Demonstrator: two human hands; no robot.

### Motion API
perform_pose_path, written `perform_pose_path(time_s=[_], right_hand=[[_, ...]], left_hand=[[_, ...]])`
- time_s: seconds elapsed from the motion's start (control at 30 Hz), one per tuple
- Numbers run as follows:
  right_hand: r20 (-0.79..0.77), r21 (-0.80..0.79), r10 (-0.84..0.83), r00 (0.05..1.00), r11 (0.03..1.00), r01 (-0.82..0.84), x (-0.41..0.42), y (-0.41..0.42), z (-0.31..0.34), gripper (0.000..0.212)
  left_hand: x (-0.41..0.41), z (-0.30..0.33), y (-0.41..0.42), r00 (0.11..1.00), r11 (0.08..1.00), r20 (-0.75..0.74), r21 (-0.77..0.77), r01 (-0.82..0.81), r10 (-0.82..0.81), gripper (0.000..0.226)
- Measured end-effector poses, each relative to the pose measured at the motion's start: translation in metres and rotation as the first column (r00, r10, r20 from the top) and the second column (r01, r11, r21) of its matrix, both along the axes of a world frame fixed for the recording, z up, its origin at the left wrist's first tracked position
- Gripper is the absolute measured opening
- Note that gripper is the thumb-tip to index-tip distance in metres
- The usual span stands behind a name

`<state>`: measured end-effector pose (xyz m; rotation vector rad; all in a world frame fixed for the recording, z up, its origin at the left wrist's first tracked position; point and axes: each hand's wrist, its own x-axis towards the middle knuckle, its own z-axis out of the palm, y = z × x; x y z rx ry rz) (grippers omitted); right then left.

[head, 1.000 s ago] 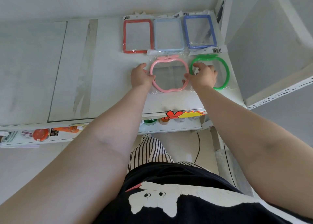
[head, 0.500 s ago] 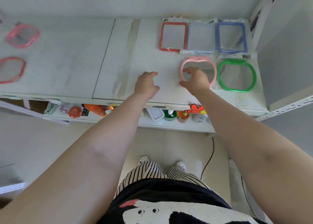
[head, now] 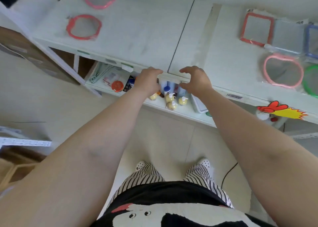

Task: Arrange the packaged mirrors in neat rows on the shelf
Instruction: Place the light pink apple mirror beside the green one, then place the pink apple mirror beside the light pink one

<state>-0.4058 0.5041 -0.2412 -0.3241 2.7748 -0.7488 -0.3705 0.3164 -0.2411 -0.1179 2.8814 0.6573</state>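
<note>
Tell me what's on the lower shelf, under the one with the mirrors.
On the lower shelf: yellow pump bottles, a blue-capped bottle, an orange lid and packets. The top shelf and both hands cover whatever lies further back.

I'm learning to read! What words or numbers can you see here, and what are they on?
No text can be read here.
Shelf-edge label: dark print, too blurred.
Packet on the lower shelf: print too small.
Dark packet beside it: blurred.
Mirror package tag: dark marks, unreadable.
Red and yellow sticker: a picture, no words visible.
</note>
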Motion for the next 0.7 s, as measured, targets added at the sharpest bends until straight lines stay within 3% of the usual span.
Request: perform_pose_path(time_s=[0.13, 0.4, 0.7], right_hand=[[0.001, 0.01, 0.051, 0.999, 0.999, -0.051, 0.014, -0.082, 0.0, 0.051], [0.013, 0.041, 0.164, 0.986, 0.986, -0.164, 0.003, -0.191, 0.002, 0.05], [-0.075, 0.025, 0.314, 0.946, 0.949, -0.313, -0.07, -0.29, 0.008, 0.048]], left_hand=[[0.024, 0.002, -0.079, 0.999, 0.999, -0.034, -0.051, -0.016, 0.014, 0.036], [0.03, 0.001, -0.185, 0.992, 0.994, -0.071, -0.034, -0.104, 0.101, 0.05], [-0.024, 0.014, -0.275, 0.97, 0.967, -0.049, -0.08, -0.24, 0.237, 0.061]])
